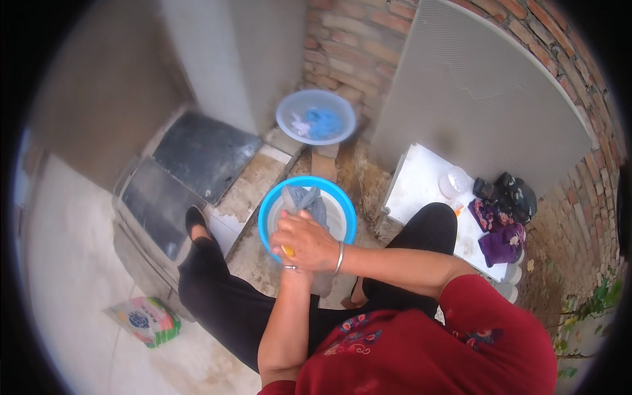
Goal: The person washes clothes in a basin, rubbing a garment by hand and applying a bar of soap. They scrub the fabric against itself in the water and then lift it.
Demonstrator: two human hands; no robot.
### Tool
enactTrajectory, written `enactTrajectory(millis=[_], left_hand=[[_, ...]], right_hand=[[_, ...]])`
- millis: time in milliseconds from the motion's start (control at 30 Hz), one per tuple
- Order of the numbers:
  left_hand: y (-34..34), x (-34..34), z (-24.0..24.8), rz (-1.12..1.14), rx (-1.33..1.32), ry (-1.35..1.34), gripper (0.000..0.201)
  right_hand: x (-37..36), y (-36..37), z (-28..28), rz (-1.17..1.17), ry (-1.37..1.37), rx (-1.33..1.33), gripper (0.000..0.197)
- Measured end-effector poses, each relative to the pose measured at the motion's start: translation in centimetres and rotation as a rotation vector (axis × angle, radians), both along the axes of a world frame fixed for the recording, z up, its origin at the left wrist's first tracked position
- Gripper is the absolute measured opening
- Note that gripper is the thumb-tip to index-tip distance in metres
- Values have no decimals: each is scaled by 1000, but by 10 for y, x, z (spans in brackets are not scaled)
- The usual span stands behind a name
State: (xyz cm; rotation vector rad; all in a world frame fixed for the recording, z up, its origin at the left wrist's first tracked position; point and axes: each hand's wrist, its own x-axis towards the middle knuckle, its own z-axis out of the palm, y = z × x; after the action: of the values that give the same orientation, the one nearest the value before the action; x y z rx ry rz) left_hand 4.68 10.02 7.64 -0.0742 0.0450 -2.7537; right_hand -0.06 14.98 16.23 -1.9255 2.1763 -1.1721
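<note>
My right hand (311, 241) and my left hand (283, 225) are clasped together above the near part of a blue-rimmed basin (351, 217). Both have their fingers closed around a bunched wet-looking grey cloth (307, 201), whose loose end spreads past the fingers over the pale inside of the basin. A small yellow piece (288, 251) shows between the hands; it could be soap, but most of it is covered. Which hand grips the yellow piece I cannot tell. My right hand lies over the left and hides much of it.
Behind stands a pale blue basin (287, 125) with blue and white cloth. On the right, a white board (421, 172) carries a clear bowl (454, 182), a purple cloth (501, 245) and dark cloth items (515, 197). A green-and-white bag (150, 322) lies at left, near dark slabs (204, 155).
</note>
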Motion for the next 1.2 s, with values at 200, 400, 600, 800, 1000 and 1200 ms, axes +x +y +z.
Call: enactTrajectory(millis=[200,400,600,800,1000,1200], left_hand=[[18,-16,32,-71,-5,-297,37],[14,-14,45,367,-304,408,35],[3,-6,17,-66,-16,-187,30],[5,-8,15,-14,-99,-170,29],[-21,2,-38,41,-59,272,38],[4,-10,34,36,-26,-377,38]], right_hand=[[-75,-18,-25,-464,-158,51,10],[6,0,-2,-14,13,11,7],[-48,-21,-23,-317,-12,-48,7],[-30,-8,-19,-136,-36,-52,11],[5,-25,-1,-61,-47,-98,9],[-59,-32,-19,-329,-122,-81,8]])
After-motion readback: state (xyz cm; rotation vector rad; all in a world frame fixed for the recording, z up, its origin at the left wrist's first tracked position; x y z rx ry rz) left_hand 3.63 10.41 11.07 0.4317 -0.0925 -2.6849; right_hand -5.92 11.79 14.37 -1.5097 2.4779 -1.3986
